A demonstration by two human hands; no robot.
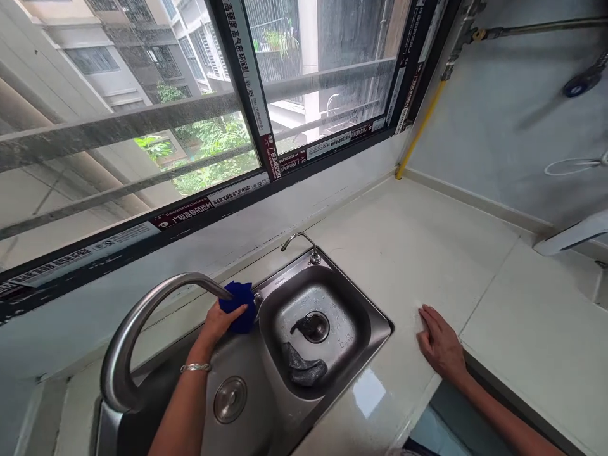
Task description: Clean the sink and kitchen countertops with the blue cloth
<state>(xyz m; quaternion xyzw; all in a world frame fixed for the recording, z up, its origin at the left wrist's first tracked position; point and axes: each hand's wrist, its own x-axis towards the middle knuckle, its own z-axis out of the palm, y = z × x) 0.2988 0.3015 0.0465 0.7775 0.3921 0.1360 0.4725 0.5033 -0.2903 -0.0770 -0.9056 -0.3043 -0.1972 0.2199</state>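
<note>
My left hand (219, 323), a silver bracelet at its wrist, is closed on a blue cloth (240, 305). It presses the cloth against the back rim of the steel sink (375, 316), just under the spout of the large curved tap (142, 316). My right hand (439, 345) lies flat on the pale countertop (427, 247) to the right of the sink, with its fingers stretched out and nothing in it. A dark grey rag (301, 368) lies in the right-hand basin beside the drain (314, 325).
A small thin tap (304, 244) stands at the sink's back corner. The left basin has a round plug (230, 399). A wide window (190, 126) runs behind the counter. A yellow pipe (420, 130) climbs the corner, and a grey wall bounds the right side.
</note>
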